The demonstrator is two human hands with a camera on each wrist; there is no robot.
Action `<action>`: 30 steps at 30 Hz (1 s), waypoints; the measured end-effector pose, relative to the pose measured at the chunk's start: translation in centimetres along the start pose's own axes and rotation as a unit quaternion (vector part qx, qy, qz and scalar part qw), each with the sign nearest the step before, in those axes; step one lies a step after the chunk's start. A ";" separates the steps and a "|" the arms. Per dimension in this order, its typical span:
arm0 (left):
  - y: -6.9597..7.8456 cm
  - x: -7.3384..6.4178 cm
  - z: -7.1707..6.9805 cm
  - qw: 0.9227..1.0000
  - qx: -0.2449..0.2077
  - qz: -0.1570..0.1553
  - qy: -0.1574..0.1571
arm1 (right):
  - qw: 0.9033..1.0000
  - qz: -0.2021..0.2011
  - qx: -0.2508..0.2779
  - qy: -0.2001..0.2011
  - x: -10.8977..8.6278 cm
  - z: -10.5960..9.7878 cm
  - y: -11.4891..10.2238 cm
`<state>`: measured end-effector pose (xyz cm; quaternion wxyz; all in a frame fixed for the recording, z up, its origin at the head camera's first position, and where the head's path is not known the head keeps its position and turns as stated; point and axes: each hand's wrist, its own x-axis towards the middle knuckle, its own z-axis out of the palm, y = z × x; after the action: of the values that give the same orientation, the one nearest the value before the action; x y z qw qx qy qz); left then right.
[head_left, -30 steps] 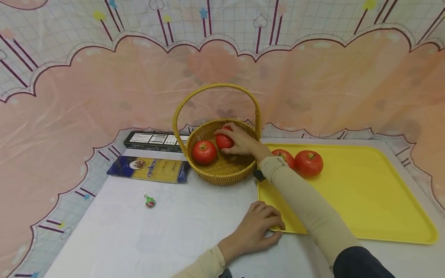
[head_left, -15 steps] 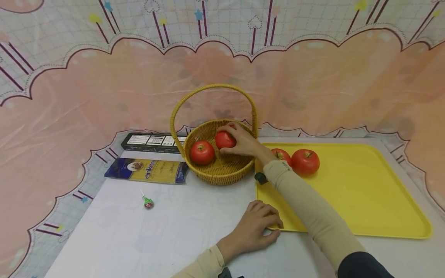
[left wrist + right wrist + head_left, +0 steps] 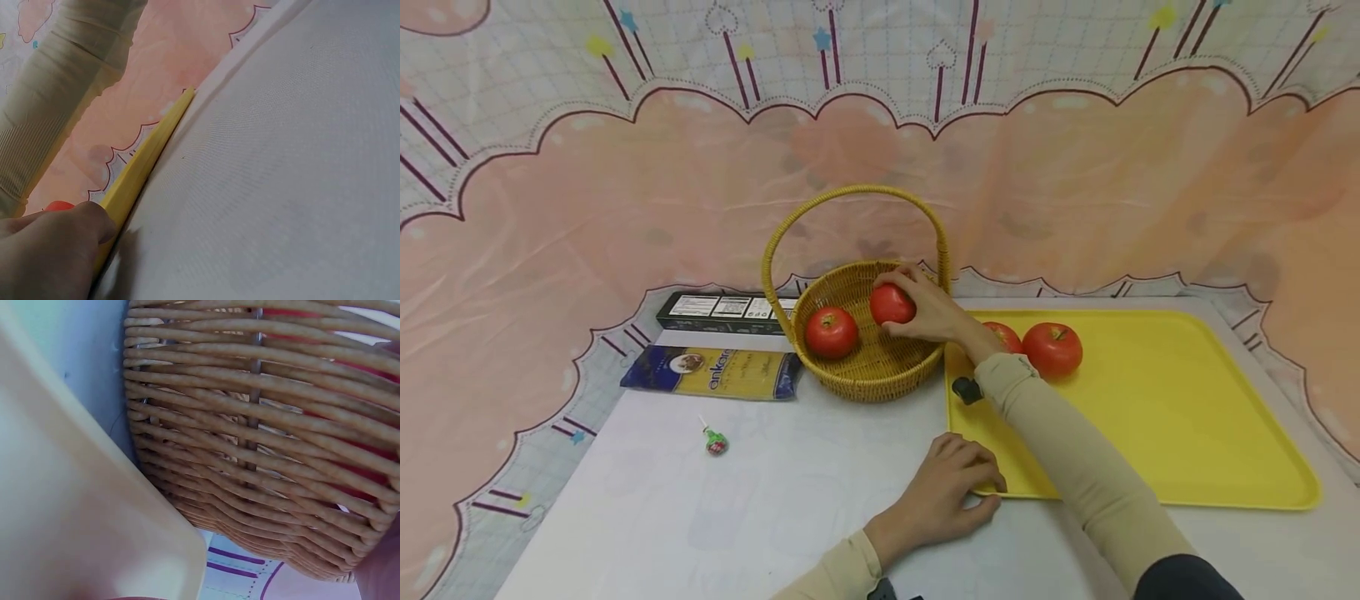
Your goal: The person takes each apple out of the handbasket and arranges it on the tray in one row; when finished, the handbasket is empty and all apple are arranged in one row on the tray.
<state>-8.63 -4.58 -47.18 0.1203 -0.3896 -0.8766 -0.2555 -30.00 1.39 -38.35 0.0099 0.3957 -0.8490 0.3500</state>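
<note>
In the head view, my right hand (image 3: 928, 308) grips a red apple (image 3: 892, 305) inside the yellow wicker basket (image 3: 872, 389), towards its right side. A second apple (image 3: 831, 332) lies on the left of the basket floor. The right wrist view shows the basket's woven side (image 3: 250, 425) close up, with red visible through the gaps. My left hand (image 3: 943, 492) holds the near left corner of the yellow tray (image 3: 1172, 417), fingers bent over the rim and thumb in front. In the left wrist view that hand (image 3: 56, 250) meets the tray's edge (image 3: 147, 153).
Two more apples sit on the tray's left part, one (image 3: 1052, 350) in full view, the other (image 3: 1003, 335) partly behind my right wrist. Left of the basket lie a black box (image 3: 722, 312) and a pasta packet (image 3: 711, 372). A lollipop (image 3: 716, 442) is nearer on the white table (image 3: 700, 525).
My right hand has shifted slightly right within the basket with the apple, and more of that apple shows. My left hand stays on the tray. The head view has shifted a little.
</note>
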 end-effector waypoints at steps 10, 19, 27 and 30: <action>-0.1 -0.2 0.0 1.000 -0.001 -0.003 0.002 | 1.000 -0.013 -0.004 0.014 -0.7 -0.3 -1.1; 0.1 0.0 0.0 1.000 -0.002 -0.007 -0.003 | 0.999 -0.022 -0.004 0.043 -1.9 -1.1 -1.8; 0.1 0.0 -0.1 1.000 0.012 -0.001 0.002 | 0.998 -0.018 0.012 0.051 -3.1 -1.6 -1.7; 0.1 0.0 0.0 1.000 0.010 -0.002 0.000 | 0.998 -0.011 0.014 0.056 -3.7 -1.8 -1.7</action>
<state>-8.55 -4.55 -47.15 0.1241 -0.3868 -0.8799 -0.2466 -26.76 4.14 -37.06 0.0561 0.3852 -0.8376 0.3834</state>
